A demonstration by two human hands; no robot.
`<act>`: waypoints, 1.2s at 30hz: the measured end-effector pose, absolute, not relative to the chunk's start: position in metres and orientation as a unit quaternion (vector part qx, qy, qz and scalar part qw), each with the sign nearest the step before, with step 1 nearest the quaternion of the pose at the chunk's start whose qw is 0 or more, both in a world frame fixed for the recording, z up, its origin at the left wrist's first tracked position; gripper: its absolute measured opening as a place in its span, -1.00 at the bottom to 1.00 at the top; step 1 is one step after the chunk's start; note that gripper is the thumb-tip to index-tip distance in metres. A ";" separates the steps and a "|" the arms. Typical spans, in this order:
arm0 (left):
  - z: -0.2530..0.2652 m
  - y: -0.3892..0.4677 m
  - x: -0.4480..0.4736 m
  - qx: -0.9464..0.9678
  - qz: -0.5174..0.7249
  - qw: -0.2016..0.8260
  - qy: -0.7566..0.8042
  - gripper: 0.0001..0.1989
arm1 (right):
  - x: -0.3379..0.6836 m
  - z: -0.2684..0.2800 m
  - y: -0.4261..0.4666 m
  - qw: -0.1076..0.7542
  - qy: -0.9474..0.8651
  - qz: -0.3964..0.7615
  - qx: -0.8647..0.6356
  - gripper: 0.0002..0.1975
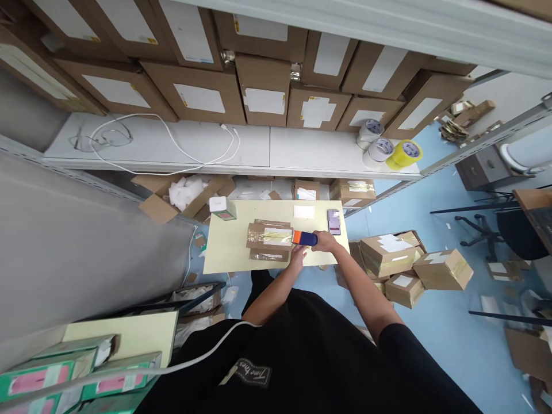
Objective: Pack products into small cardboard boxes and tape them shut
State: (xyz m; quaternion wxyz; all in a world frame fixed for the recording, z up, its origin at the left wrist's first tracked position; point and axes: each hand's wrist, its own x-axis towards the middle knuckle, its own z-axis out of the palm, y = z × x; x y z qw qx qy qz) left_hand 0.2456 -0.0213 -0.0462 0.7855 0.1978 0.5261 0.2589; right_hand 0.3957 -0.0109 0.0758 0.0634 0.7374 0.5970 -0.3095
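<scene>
A cardboard box (276, 237) with clear tape and a white label on top lies on the pale yellow table (224, 253), its side flaps spread out. My right hand (322, 241) is closed around an orange and dark-blue tape dispenser (305, 238), whose orange end meets the box's right end. Just below it, my left hand (298, 256) is at the same end of the box, fingers stretched out and partly hidden by the dispenser. A phone (333, 222) and a white paper label (304, 211) lie farther back. A small green-and-white box (223, 208) stands at the back left.
A shelf (302, 152) behind the table holds labelled cartons, a white cable (172, 141) and tape rolls (381, 148). Taped cartons (390, 253) are piled on the floor at right. An open carton (185, 195) stands behind the table; green boxes (47, 376) are at lower left.
</scene>
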 end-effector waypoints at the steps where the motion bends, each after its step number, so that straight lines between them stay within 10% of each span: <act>1: -0.047 -0.023 0.246 0.204 0.262 0.778 0.534 -0.81 | 0.395 0.077 -0.010 0.067 0.599 -0.306 0.736 -0.49; 15: -0.046 -0.036 0.232 0.165 0.289 0.808 0.487 -0.55 | 0.399 0.073 -0.027 0.004 0.635 -0.277 0.721 -0.38; 36: -0.037 -0.047 0.233 0.101 0.257 0.893 0.357 -0.75 | 0.398 0.021 -0.068 -0.185 0.584 -0.331 0.718 -0.18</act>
